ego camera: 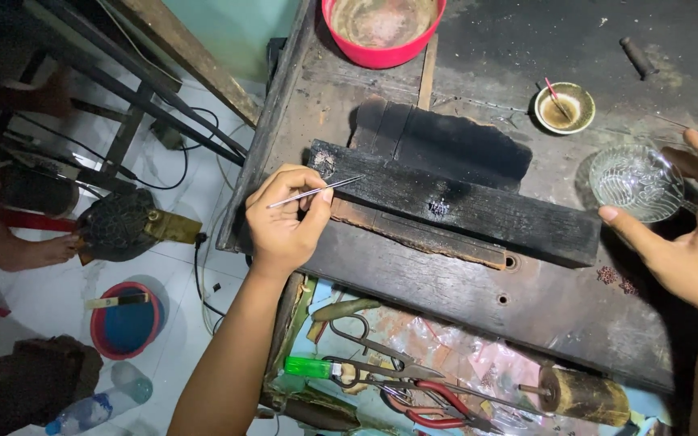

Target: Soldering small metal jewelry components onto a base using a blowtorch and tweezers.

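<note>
Nearest to the camera, an open drawer under the bench (446,299) keeps loose tools: a pair of scissors (373,347), red-handled pliers (438,408), a green lighter (309,367) and a short wooden roller (579,396).

Above it, the left hand (284,222) rests at the front left part of the bench. Its fingers (288,182) are closed in a pinch around thin metal tweezers (317,192), held like a pen. The tip points to the right, over the near end of a charred wooden block (454,202) which lies across the bench. This looks like a pause in fine work on the block, because the tip holds nothing that can be seen.

On the right side, the right hand (692,242) is spread wide open and holds nothing. Its fingers stand around a small clear glass bowl (636,182), very near but probably not touching it. If the bowl has something inside, it cannot be told; only the pattern of the glass shows. To take it, the hand would need a gentle grip on the rim.

Farther away stands a small yellowish dish (565,107) with brownish liquid or paste and a thin red-tipped stick in it. At the far edge, a red plastic basin (383,32) holds a cloudy, dirty residue.

On the floor at the left there is a blue and red tub (125,320).
</note>
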